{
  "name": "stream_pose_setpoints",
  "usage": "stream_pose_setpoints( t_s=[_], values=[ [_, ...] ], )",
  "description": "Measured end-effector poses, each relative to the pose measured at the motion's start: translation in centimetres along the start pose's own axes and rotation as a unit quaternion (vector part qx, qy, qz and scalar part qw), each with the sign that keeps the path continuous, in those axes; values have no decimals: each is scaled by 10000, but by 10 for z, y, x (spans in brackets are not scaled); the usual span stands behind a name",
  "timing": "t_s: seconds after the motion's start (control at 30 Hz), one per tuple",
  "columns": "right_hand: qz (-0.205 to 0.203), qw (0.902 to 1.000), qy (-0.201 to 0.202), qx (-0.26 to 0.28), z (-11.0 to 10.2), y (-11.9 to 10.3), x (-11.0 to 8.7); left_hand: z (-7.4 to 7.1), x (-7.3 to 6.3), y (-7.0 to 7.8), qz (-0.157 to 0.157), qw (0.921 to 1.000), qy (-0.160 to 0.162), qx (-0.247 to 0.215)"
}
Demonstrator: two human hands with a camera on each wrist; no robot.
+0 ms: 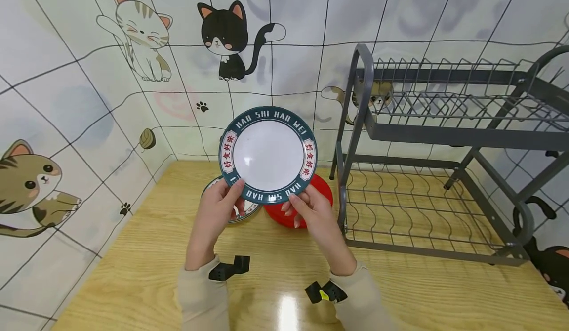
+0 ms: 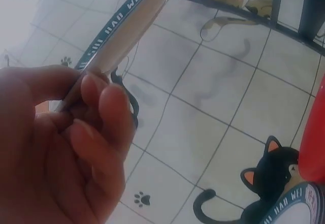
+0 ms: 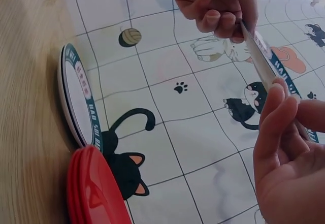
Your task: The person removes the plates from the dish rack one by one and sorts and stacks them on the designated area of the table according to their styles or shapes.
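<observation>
A round plate point(image 1: 268, 148) with a white middle and a dark green lettered rim is held up above the table, its face tilted toward the head camera. My left hand point(image 1: 219, 203) pinches its lower left edge, thumb on the face and fingers behind. At the lower right edge my right hand point(image 1: 313, 209) pinches it the same way. The right wrist view shows the plate point(image 3: 264, 64) nearly edge-on between both hands. Behind it on the table lie a similar plate point(image 3: 77, 97) and a stack of red plates point(image 3: 94, 188), partly hidden in the head view.
A dark grey two-tier dish rack point(image 1: 444, 136) stands on the right of the wooden table point(image 1: 146, 267). White tiled walls with cat drawings point(image 1: 224, 39) rise at the back and left.
</observation>
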State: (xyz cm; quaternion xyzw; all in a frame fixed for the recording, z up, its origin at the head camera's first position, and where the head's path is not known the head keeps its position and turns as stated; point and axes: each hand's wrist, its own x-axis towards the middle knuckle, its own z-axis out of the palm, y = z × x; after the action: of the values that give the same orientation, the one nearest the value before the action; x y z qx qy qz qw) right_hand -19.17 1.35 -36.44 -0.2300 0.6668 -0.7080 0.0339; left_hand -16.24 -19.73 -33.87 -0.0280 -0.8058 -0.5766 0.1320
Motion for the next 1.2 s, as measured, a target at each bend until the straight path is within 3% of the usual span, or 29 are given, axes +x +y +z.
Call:
stream_pose_setpoints(
  t_s=[0.17,0.3,0.6,0.77,0.97,1.2],
  values=[
    [-8,9999,95,44,15,-7,7,-10,-5,5,-515,9984,-189,-101],
    [-15,9998,185,-112,24,-5,13,-16,-8,3,-675,9976,-171,53],
    [86,9967,778,-205,37,10,20,-21,2,-32,-843,9964,-52,-64],
    [248,9963,813,-118,45,20,25,-24,5,-44,-1030,9945,158,-97],
    [367,9955,811,-310,53,50,34,-25,11,-57,-1297,9897,540,-272],
    [598,9966,195,-527,60,66,38,-26,15,-75,-1480,9818,1052,-556]
  ],
)
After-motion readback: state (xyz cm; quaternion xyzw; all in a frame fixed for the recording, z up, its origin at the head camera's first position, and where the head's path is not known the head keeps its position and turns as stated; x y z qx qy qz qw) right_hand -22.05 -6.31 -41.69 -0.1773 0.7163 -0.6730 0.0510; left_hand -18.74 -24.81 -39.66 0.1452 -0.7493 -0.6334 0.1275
